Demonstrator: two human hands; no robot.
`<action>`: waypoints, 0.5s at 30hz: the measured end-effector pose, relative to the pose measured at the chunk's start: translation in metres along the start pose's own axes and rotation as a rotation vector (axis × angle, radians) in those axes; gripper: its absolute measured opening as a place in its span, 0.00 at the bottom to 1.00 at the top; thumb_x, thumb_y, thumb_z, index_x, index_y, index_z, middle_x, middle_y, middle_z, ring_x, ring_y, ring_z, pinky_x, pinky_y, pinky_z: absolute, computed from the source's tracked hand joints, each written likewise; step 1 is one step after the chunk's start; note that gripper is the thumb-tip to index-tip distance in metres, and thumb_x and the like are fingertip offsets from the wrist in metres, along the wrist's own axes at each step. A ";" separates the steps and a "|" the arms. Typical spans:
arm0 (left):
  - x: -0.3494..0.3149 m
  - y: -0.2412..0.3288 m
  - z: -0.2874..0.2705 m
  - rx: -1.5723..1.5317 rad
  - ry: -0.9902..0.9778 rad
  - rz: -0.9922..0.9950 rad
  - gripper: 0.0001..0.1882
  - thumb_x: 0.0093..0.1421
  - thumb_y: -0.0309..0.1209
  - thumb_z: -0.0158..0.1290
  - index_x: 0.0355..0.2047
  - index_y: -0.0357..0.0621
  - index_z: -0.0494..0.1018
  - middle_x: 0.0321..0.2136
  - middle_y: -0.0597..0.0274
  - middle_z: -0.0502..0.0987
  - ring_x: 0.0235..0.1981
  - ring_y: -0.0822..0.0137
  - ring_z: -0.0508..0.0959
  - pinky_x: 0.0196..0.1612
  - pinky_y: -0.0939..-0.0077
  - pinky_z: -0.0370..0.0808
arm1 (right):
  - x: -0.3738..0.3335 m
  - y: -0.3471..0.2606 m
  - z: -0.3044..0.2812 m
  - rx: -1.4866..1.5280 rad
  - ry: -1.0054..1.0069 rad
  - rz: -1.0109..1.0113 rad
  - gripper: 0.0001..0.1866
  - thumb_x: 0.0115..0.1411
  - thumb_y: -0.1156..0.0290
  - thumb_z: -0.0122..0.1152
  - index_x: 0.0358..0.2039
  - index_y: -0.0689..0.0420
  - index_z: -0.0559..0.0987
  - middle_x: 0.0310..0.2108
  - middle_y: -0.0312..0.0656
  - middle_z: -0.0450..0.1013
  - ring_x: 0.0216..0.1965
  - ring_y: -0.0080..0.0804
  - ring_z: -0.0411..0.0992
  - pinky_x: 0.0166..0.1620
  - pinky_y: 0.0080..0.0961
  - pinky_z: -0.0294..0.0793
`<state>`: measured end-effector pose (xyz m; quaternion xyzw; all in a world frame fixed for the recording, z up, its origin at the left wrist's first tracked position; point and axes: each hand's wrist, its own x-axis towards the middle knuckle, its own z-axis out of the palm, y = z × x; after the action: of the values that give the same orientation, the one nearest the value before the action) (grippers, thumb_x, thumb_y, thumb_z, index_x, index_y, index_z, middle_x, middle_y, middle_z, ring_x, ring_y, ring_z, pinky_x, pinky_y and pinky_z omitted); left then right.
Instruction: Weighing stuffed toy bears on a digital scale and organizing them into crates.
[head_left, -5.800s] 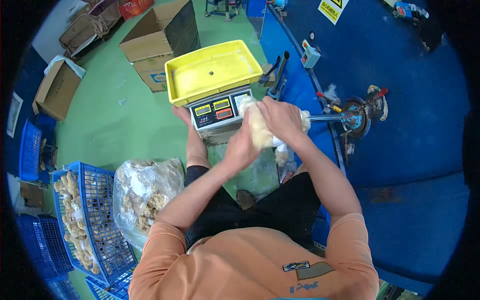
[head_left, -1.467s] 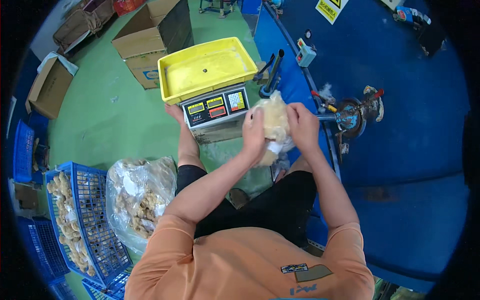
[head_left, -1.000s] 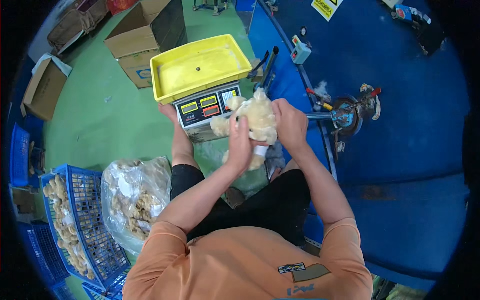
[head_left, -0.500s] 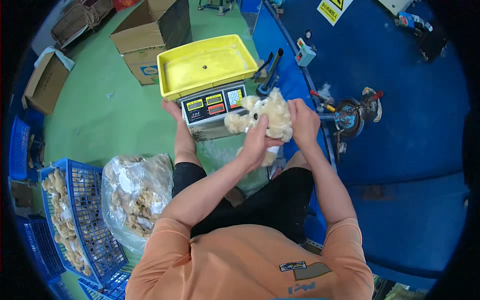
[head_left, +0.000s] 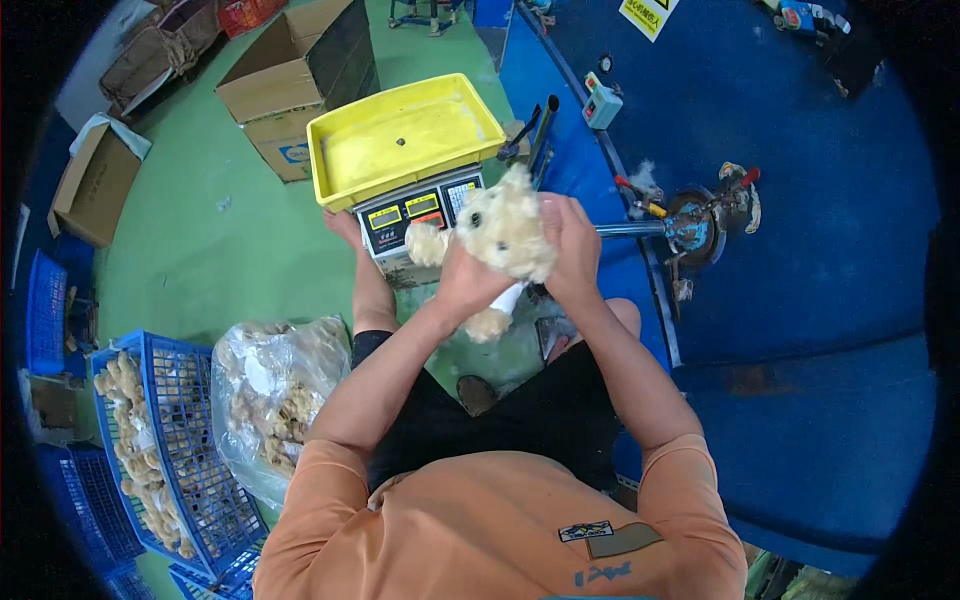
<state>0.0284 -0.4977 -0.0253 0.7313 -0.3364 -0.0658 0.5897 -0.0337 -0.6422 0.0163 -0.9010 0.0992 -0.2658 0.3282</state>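
Observation:
Between my hands is a cream plush toy (head_left: 508,230) with dark eyes, small ears and a limp body hanging below. My left hand (head_left: 470,283) is closed around its lower left side, with one arm of the toy poking out to the left. My right hand (head_left: 574,252) is wrapped against the right side of its head, fingers partly hidden. A horizontal metal pipe (head_left: 632,229) on the blue machine points at my right hand. Whether its end touches the toy is hidden behind that hand.
In front stands a scale (head_left: 415,215) with a yellow tray (head_left: 330,180) on top. At left are a clear bag (head_left: 230,400) of plush pieces and a blue crate (head_left: 185,440) full of more. Cardboard boxes (head_left: 270,95) stand farther off. The blue machine (head_left: 800,280) fills the right side.
Both hands have moved left with the plush toy, and more of the metal pipe now shows. The toy's face has turned more toward me.

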 end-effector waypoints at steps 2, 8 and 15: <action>0.000 0.007 0.004 0.151 0.060 0.063 0.32 0.51 0.36 0.64 0.56 0.39 0.71 0.54 0.47 0.74 0.51 0.49 0.74 0.56 0.60 0.70 | -0.011 0.004 0.000 0.151 0.032 0.022 0.18 0.71 0.59 0.45 0.50 0.58 0.75 0.45 0.52 0.76 0.39 0.51 0.75 0.44 0.42 0.72; 0.007 0.008 0.019 0.382 0.132 0.187 0.33 0.51 0.39 0.62 0.58 0.42 0.70 0.58 0.48 0.71 0.56 0.42 0.68 0.62 0.52 0.61 | -0.014 0.017 0.006 0.501 0.104 0.028 0.22 0.73 0.59 0.41 0.58 0.62 0.72 0.51 0.52 0.73 0.45 0.47 0.73 0.50 0.38 0.71; -0.002 -0.014 0.020 0.189 0.102 0.175 0.34 0.52 0.41 0.60 0.59 0.44 0.68 0.58 0.45 0.69 0.56 0.42 0.67 0.61 0.53 0.62 | 0.004 0.020 0.006 0.376 -0.068 -0.092 0.23 0.73 0.58 0.41 0.58 0.62 0.72 0.51 0.53 0.74 0.46 0.46 0.75 0.49 0.35 0.72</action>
<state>0.0229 -0.5124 -0.0447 0.7538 -0.3731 0.0553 0.5380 -0.0267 -0.6559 0.0012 -0.8360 -0.0047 -0.2638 0.4812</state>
